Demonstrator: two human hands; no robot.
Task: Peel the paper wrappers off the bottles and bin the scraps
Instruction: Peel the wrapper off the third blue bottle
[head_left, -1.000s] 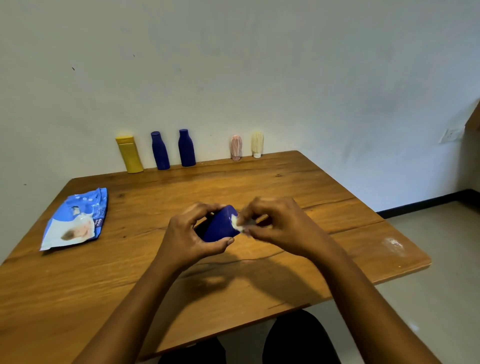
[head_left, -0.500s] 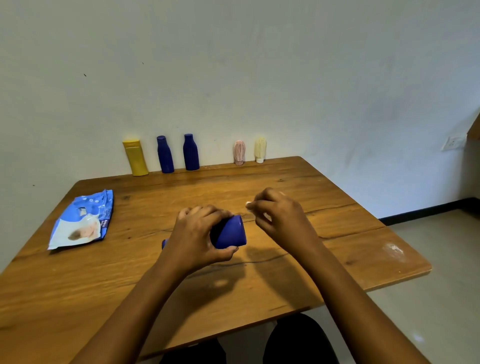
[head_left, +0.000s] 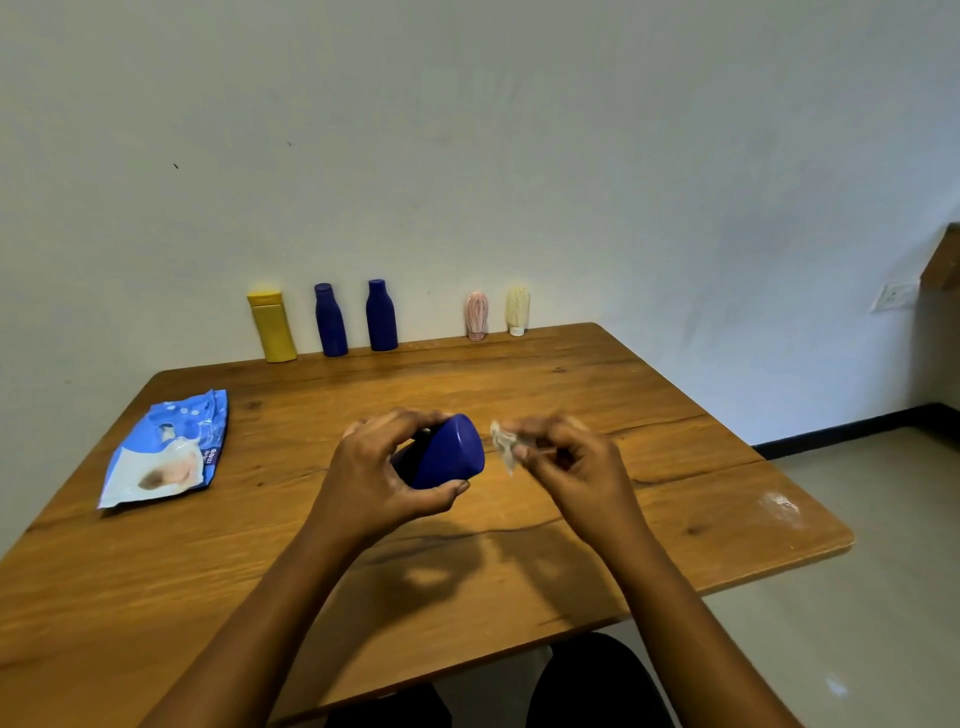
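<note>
My left hand (head_left: 376, 470) grips a dark blue bottle (head_left: 447, 452) lying on its side above the wooden table (head_left: 545, 384), its flat base turned toward my right hand. My right hand (head_left: 569, 457) pinches a small crumpled scrap of whitish paper (head_left: 503, 444) just right of the bottle's base, apart from the bottle. Against the far wall stand a yellow bottle (head_left: 272, 326), two blue bottles (head_left: 330, 319) (head_left: 382, 315), a pink tube (head_left: 476, 315) and a cream tube (head_left: 517, 309).
A blue and white plastic pack (head_left: 166, 449) lies flat on the table's left side. The table's right edge drops to a pale tiled floor (head_left: 857, 597). No bin is in view. A wall socket (head_left: 892, 297) sits at the right.
My right hand has pulled the paper scrap off the bottle's base and holds it a little to the right. The bottle stays in my left hand's grip.
</note>
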